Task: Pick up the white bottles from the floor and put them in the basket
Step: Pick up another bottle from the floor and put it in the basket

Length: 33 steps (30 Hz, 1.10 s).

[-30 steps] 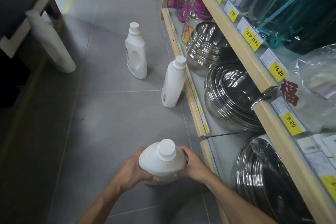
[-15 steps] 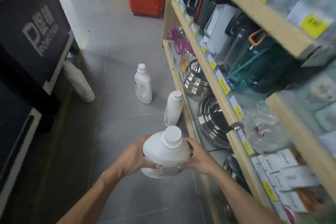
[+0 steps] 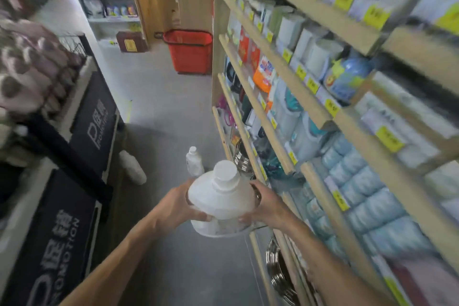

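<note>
I hold a large white bottle point(image 3: 221, 202) with a white cap in front of me, well above the floor. My left hand point(image 3: 177, 202) grips its left side and my right hand point(image 3: 264, 202) grips its right side. A second white bottle point(image 3: 194, 162) stands upright on the grey floor just beyond it. A third white bottle point(image 3: 133, 167) lies tilted on the floor against the dark display at the left. The red basket point(image 3: 190, 51) stands on the floor at the far end of the aisle, beside the shelf's end.
Wooden shelves point(image 3: 285, 77) with price tags and packed goods run along the right; steel bowls point(image 3: 280, 273) sit on the lowest level. A dark promotion stand point(image 3: 94, 122) lines the left side. The grey floor aisle point(image 3: 159, 112) leads to the basket.
The view has risen and tilted up the aisle. The bottle in both hands has come up higher off the floor. The upright bottle nearest the shelf is now hidden behind it.
</note>
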Each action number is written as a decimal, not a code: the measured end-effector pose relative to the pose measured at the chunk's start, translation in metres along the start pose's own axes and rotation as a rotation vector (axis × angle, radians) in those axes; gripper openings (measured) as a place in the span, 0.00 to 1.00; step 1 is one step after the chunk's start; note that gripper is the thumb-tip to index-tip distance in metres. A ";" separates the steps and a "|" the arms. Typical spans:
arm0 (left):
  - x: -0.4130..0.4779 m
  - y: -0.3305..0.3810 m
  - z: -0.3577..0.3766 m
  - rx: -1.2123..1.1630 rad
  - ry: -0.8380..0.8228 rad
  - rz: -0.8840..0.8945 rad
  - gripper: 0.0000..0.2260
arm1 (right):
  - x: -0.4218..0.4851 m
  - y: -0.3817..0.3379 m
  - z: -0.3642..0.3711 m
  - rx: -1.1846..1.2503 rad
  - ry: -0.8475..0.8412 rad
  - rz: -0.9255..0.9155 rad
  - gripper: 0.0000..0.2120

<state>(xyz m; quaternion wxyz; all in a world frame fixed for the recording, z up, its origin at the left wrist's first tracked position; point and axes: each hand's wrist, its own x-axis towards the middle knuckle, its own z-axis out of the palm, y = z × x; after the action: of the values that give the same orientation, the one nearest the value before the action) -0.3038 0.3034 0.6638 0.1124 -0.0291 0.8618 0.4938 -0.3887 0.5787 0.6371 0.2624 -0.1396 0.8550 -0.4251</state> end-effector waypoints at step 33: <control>-0.074 0.164 -0.077 0.129 -0.056 0.257 0.35 | -0.147 -0.142 -0.063 -0.022 0.230 -0.059 0.47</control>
<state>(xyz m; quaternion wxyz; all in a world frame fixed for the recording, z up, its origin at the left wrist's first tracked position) -0.2706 0.3164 0.8563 0.0738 0.1025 0.8848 0.4485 -0.3012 0.6023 0.8301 0.1485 -0.1182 0.8795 -0.4364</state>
